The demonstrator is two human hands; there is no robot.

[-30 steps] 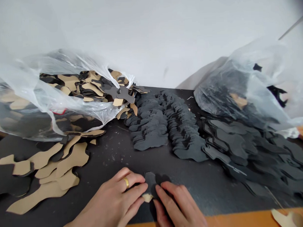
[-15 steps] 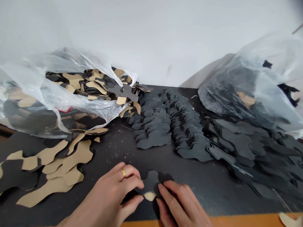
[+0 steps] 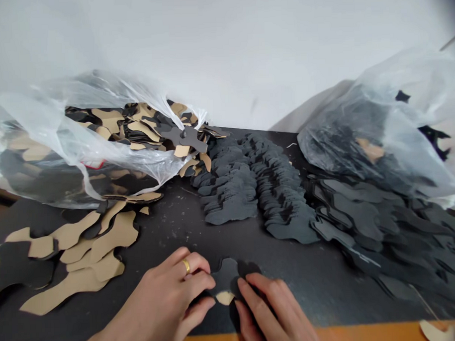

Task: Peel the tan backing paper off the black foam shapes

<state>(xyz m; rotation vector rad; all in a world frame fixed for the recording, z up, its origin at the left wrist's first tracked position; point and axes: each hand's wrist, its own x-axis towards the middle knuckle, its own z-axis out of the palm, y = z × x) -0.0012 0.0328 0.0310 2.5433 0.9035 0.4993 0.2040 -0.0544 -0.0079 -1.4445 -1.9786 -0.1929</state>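
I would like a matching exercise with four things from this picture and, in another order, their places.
Things
1. ring
2. two rows of dark pieces
3. group of loose tan pieces
4. dark piece with pale near edge

Places
A. in front of the left plastic bag
B. between left hand and right hand
C. on the left hand
D. farther back on the table

Pairs: 1-C; 2-D; 3-A; 4-B

Left hand point(image 3: 172, 292) and right hand point(image 3: 275, 308), bare, facing each other at the lower centre of the head view, fingertips near but not touching across the gap. The left forearm point(image 3: 119, 323) enters obliquely from the lower edge; its fingers are bent, index above thumb, tips drawn together in a pinch. The right hand mirrors this pose, its wrist beyond the frame.
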